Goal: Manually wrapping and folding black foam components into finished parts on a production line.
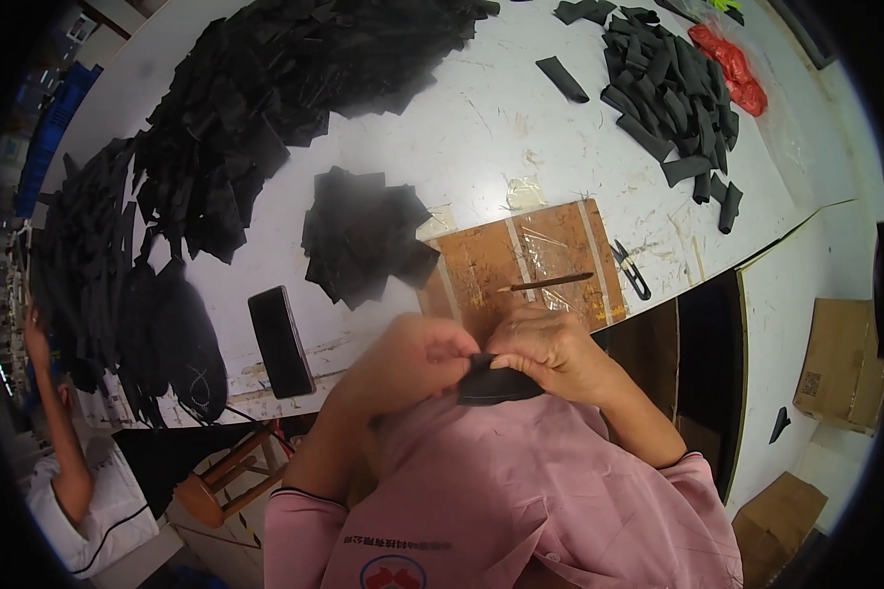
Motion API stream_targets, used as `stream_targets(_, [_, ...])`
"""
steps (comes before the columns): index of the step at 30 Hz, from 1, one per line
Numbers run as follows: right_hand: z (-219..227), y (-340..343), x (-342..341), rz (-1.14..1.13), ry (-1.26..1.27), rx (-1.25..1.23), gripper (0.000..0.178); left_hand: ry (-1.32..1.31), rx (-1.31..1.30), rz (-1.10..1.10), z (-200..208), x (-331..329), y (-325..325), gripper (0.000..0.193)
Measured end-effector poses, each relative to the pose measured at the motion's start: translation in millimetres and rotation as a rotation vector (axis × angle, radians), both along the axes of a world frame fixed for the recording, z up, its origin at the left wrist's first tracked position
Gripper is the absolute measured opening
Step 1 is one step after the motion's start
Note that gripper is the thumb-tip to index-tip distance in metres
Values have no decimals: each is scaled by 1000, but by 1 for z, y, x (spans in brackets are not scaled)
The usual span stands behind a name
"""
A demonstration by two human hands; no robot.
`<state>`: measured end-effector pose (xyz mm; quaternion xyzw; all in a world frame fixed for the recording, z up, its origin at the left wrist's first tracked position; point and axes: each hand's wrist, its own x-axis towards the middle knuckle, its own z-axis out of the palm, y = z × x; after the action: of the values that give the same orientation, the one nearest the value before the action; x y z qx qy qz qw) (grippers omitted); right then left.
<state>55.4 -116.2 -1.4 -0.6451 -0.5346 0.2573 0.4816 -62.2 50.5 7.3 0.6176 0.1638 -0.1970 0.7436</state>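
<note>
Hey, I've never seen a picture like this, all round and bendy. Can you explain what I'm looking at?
No machine is doing the handling here: these are a person's own bare hands. The picture comes from a wide fisheye camera on their head, looking down, so straight edges bend.

The right hand pinches a black piece, perhaps cloth; the left hand is at its other end, its grip hard to make out.

On the white table lie a brown board with a thin dark stick on it, snips, a phone and heaps of black pieces. At far left, another person's arm reaches in.
</note>
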Motion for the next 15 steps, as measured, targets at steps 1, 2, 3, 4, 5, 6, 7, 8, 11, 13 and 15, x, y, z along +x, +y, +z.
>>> stream_targets(1, [-2,1,-1,-10,-82,7,13,-1,2,-2,4,-2,-4,6])
stream_targets(2, [-3,2,-3,-20,-165,15,16,-57,234,37,10,-3,-9,3])
stream_targets(3, [0,6,-8,-20,-167,17,16,-115,465,79,13,-4,-13,3])
stream_targets(4, [5,10,-15,-224,-396,58,19,-117,469,79,11,-6,-17,3])
stream_targets(5, [10,12,-20,-430,-624,100,23,-152,539,222,8,-8,-21,1])
stream_targets(6, [13,9,-25,-432,-624,104,23,-188,606,365,6,-11,-25,3])
stream_targets(7, [16,7,-30,-401,-489,83,24,-191,610,364,5,-13,-28,3])
stream_targets(8, [17,7,-32,-367,-354,61,26,-185,538,424,3,-14,-31,4])
stream_targets(11, [0,11,-34,-313,13,53,28,-276,499,521,-7,-17,-44,6])
stream_targets(13, [-1,15,-32,-278,175,2,22,-368,765,553,-4,-16,-52,6])
stream_targets(15, [-2,21,-32,-305,-93,29,20,-430,954,613,-16,-18,-56,7])
